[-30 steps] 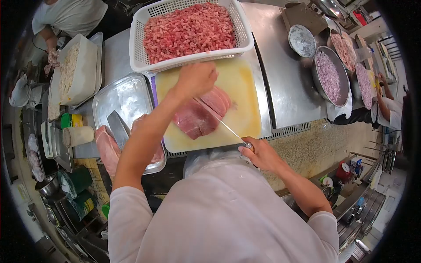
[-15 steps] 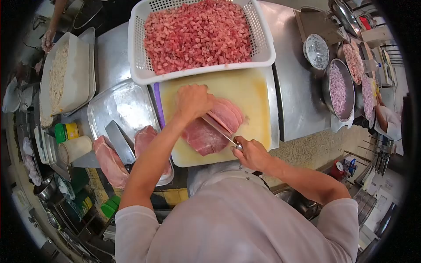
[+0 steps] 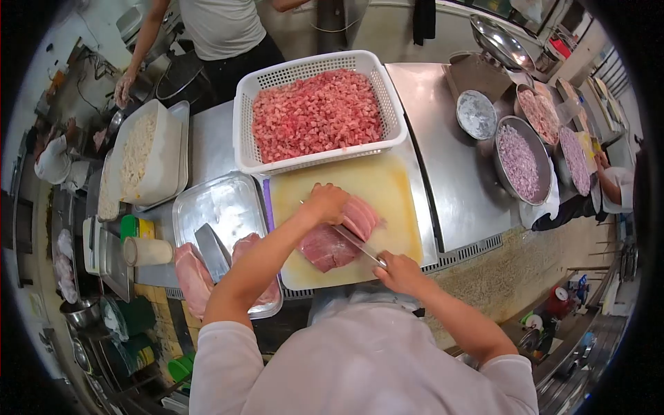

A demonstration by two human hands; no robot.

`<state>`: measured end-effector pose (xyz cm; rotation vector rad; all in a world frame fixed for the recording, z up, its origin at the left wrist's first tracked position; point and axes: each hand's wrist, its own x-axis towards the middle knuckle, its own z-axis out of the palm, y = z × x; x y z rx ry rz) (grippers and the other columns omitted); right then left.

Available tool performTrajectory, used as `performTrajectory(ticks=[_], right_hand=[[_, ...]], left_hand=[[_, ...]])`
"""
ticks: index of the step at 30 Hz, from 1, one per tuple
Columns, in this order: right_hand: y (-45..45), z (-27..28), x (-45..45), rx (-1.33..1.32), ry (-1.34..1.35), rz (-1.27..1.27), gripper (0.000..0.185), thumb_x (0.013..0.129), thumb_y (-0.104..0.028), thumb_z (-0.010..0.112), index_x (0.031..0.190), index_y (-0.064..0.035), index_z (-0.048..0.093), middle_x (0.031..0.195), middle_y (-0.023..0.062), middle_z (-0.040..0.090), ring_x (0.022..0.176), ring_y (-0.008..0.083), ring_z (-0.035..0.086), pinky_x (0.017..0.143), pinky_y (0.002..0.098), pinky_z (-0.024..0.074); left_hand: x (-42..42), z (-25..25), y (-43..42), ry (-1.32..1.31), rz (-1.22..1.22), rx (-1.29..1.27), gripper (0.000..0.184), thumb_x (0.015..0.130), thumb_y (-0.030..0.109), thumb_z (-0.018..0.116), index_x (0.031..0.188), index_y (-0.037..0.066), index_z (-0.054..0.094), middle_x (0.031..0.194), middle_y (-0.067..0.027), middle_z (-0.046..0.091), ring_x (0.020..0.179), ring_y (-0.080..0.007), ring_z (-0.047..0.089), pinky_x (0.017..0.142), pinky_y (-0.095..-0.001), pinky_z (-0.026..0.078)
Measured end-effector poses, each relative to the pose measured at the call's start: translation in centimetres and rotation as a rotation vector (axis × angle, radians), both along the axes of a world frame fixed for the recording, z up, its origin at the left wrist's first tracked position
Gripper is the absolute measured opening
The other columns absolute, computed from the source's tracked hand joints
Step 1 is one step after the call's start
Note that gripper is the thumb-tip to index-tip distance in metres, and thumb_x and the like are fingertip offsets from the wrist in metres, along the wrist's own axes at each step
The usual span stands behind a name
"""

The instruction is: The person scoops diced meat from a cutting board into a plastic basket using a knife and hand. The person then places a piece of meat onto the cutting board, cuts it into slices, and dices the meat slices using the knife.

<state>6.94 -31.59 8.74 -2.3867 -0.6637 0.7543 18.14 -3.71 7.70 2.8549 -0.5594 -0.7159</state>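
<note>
A piece of raw meat lies on the yellowish cutting board, with thin slices along its upper right side. My right hand is closed round the handle of a long thin knife, whose blade lies between the block and the slices. My left hand rests on the far end of the meat with its fingers bent down; the fingertips are hidden, and the knife's tip shows just beyond it. Left of the board, a cleaver and more meat pieces lie at a metal tray.
A white perforated basket of diced meat stands beyond the board. To the left are a white tub and a beige container. Metal bowls stand at the right. One person stands across the table; another's arm shows far right.
The view has shifted, so the table sits lower and the person across shows more. The knife remains in my right hand, its blade in the meat, and my left hand is still on top.
</note>
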Motion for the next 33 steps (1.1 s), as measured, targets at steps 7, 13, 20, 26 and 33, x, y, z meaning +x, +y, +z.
performTrajectory(ticks=[7,13,20,26,33], right_hand=[[-7.1,1.8,-3.2,-0.036,0.106,-0.053,0.052,0.101,-0.048,0.062,0.126,-0.0026,0.062,0.082,0.0221,0.071,0.079,0.0433,0.070,0.070,0.0517,0.0533],[-6.6,6.8,-2.4,0.077,0.176,-0.107,0.045,0.101,-0.036,0.064,0.130,-0.0011,0.063,0.064,0.0193,0.064,0.060,0.0378,0.066,0.063,0.0468,0.0504],[-3.8,9.3,-2.4,0.087,0.253,-0.130,0.045,0.103,-0.033,0.062,0.133,-0.0003,0.062,0.066,0.0193,0.066,0.063,0.0361,0.068,0.067,0.0458,0.0527],[-1.3,10.7,-0.9,-0.045,0.317,-0.072,0.043,0.104,-0.033,0.061,0.130,0.0014,0.062,0.074,0.0210,0.070,0.074,0.0397,0.071,0.074,0.0478,0.0546],[2.8,9.4,0.9,-0.100,0.232,-0.004,0.040,0.104,-0.030,0.060,0.129,0.0017,0.060,0.073,0.0226,0.069,0.074,0.0458,0.069,0.072,0.0527,0.0540]], left_hand=[[-1.0,-1.0,0.1,-0.196,0.053,0.016,0.031,0.071,0.017,0.074,0.102,0.014,0.076,0.099,-0.0143,0.075,0.101,-0.0361,0.071,0.083,-0.0534,0.056],[-0.5,-1.1,1.1,-0.327,0.213,-0.154,0.014,0.079,0.015,0.070,0.091,0.011,0.073,0.091,-0.0162,0.074,0.091,-0.0389,0.072,0.077,-0.0531,0.055],[-1.8,9.1,0.0,-0.433,0.410,-0.483,0.017,0.093,0.022,0.060,0.092,0.007,0.069,0.088,-0.0192,0.071,0.086,-0.0414,0.069,0.076,-0.0544,0.052],[-3.9,5.2,-0.9,-0.198,0.316,-0.260,0.031,0.093,0.028,0.053,0.088,0.005,0.073,0.084,-0.0225,0.073,0.083,-0.0440,0.071,0.080,-0.0554,0.054],[-2.0,2.8,1.8,-0.147,0.415,-0.222,0.026,0.083,0.027,0.061,0.086,0.005,0.074,0.081,-0.0243,0.073,0.080,-0.0443,0.071,0.080,-0.0550,0.055]])
